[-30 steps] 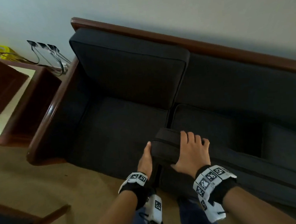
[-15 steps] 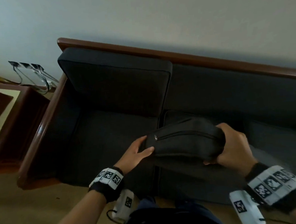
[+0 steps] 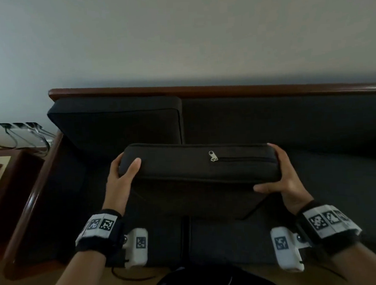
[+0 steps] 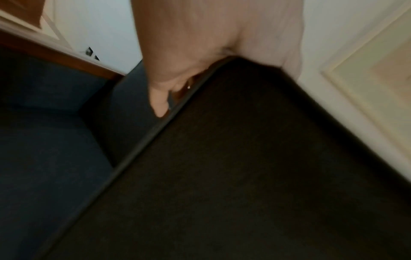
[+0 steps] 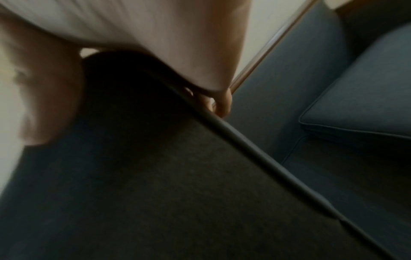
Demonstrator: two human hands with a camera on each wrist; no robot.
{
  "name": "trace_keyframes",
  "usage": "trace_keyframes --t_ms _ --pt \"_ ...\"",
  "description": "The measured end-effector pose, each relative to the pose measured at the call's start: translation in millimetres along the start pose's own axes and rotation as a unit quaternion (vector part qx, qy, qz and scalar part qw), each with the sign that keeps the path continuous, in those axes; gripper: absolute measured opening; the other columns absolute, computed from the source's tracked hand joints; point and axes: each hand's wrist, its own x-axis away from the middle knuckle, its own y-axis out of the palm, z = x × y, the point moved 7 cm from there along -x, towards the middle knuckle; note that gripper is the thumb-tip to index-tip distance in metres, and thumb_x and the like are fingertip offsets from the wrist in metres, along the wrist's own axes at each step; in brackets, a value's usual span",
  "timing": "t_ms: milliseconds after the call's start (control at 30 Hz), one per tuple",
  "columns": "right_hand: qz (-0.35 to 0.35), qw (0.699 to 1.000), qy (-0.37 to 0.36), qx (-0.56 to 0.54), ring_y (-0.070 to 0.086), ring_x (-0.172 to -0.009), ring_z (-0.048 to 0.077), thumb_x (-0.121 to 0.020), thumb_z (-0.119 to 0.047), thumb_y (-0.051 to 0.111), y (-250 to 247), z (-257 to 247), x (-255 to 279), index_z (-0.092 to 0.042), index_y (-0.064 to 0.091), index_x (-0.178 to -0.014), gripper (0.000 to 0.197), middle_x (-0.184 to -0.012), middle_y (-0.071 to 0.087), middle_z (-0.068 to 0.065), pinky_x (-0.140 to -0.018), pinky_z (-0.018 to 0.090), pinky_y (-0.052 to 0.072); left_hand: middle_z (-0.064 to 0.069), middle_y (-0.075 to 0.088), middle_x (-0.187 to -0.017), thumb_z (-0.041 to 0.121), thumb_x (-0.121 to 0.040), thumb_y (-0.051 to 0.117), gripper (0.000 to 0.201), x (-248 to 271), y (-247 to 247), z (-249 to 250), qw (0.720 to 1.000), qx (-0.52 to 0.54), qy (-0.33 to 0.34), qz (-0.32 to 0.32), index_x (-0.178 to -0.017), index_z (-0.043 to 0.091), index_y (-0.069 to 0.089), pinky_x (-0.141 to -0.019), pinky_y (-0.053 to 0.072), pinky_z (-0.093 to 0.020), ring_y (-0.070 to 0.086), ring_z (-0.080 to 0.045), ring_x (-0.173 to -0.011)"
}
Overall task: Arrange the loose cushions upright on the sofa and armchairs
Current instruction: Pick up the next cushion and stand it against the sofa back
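Note:
A dark grey loose cushion with a silver zip pull is lifted above the sofa seat, zip edge toward me. My left hand grips its left end, thumb on the near face. My right hand grips its right end, thumb underneath. In the left wrist view my fingers curl over the cushion edge; the right wrist view shows the same on the cushion. Another back cushion stands upright at the sofa's left end.
The sofa has a brown wooden top rail and a wooden left armrest. A dark wooden side table stands left of it, with cables at the wall. A further cushion lies on the seat to the right.
The cushion went from lying flat on the seat to lifted and turned, held at both ends. My hands spread apart to its two ends, and my head tilted up toward the wall.

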Motion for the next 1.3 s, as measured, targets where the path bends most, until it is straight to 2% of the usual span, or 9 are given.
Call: trace_keyframes --t_ms 100,200,367,600,733,867,1000,1133,1300 --pt "0.079 0.994 0.068 -0.033 0.051 -0.118 0.011 -0.048 -0.028 0.086 -33.2 4.8 -0.3 -0.024 0.039 -0.143 0.105 -0.129 0.05 -0.008 -0.101 0.031 0.045 0.005 0.058 -0.126 0.054 -0.072 0.078 0.062 7.6 37.0 8.7 0.999 -0.029 0.027 0.008 -0.128 0.047 0.051 -0.096 0.051 -0.042 0.059 -0.021 -0.116" --pt "0.125 0.965 0.142 0.18 0.035 -0.138 0.028 -0.069 -0.056 0.075 -60.0 8.8 3.9 -0.023 0.029 -0.15 0.098 -0.152 0.033 0.006 -0.113 0.047 0.033 0.009 0.054 -0.125 0.049 -0.076 0.077 0.064 17.3 72.1 21.7 0.998 -0.054 0.04 0.0 -0.132 0.043 0.046 -0.101 0.048 -0.045 0.055 -0.018 -0.117" --pt "-0.02 0.9 -0.035 0.433 -0.002 -0.15 0.015 -0.064 -0.094 0.033 -24.6 -25.9 8.6 -0.033 0.026 -0.148 0.104 -0.159 0.015 -0.012 -0.118 0.044 0.003 0.009 0.038 -0.135 0.068 -0.057 0.071 0.093 55.1 146.6 47.3 0.977 -0.171 0.109 -0.068 -0.139 0.042 0.036 -0.108 0.04 -0.045 0.04 -0.017 -0.129" --pt "0.205 0.915 -0.085 0.337 0.053 -0.12 0.02 -0.084 -0.071 0.023 -90.0 -29.2 2.8 -0.028 0.053 -0.128 0.069 -0.126 0.06 -0.002 -0.103 0.043 0.034 0.009 0.031 -0.136 0.056 -0.066 0.069 0.095 103.0 254.3 61.9 0.87 -0.315 0.276 -0.261 -0.146 0.046 0.019 -0.1 0.027 -0.024 0.029 -0.01 -0.121" --pt "0.239 0.934 -0.073 0.257 0.058 -0.109 0.015 -0.084 -0.067 0.035 -144.9 -1.6 17.6 -0.028 0.059 -0.119 0.057 -0.114 0.063 -0.009 -0.098 0.049 0.043 0.007 0.016 -0.151 0.047 -0.062 0.085 0.117 76.1 273.5 27.1 0.815 -0.406 0.266 -0.315 -0.152 0.039 0.01 -0.113 0.027 -0.039 0.019 -0.016 -0.137" --pt "0.269 0.943 -0.066 0.185 0.059 -0.106 0.014 -0.082 -0.06 0.039 -177.5 17.7 40.9 -0.023 0.062 -0.116 0.056 -0.111 0.066 -0.006 -0.094 0.035 0.043 0.005 0.009 -0.162 0.05 -0.056 0.086 0.132 45.4 282.6 -26.1 0.717 -0.551 0.239 -0.355 -0.154 0.03 0.0 -0.118 0.023 -0.047 0.016 -0.02 -0.148" --pt "0.281 0.952 -0.036 0.118 0.059 -0.108 0.013 -0.084 -0.059 0.038 -196.1 41.5 58.5 -0.03 0.061 -0.114 0.048 -0.114 0.065 -0.005 -0.099 0.044 0.045 0.002 0.039 -0.149 0.053 -0.052 0.085 0.118 42.0 297.1 -38.9 0.714 -0.557 0.263 -0.332 -0.148 0.023 0.023 -0.114 0.03 -0.04 0.043 -0.02 -0.134" --pt "0.311 0.95 -0.034 0.018 0.061 -0.107 0.023 -0.077 -0.076 0.049 -210.8 49.1 72.8 -0.033 0.064 -0.105 0.053 -0.107 0.068 -0.002 -0.098 0.054 0.045 0.005 0.059 -0.126 0.061 -0.052 0.08 0.096 59.4 323.8 -22.7 0.645 -0.583 0.356 -0.342 -0.131 0.022 0.04 -0.104 0.033 -0.036 0.057 -0.017 -0.116" --pt "0.28 0.95 -0.058 -0.123 0.062 -0.103 0.022 -0.066 -0.079 0.059 -214.9 33.4 84.9 -0.023 0.066 -0.105 0.068 -0.107 0.068 0.007 -0.088 0.033 0.052 0.005 0.066 -0.11 0.061 -0.047 0.078 0.087 80.5 315.7 9.5 0.625 -0.576 0.445 -0.283 -0.121 0.023 0.052 -0.094 0.04 -0.041 0.063 -0.018 -0.1"
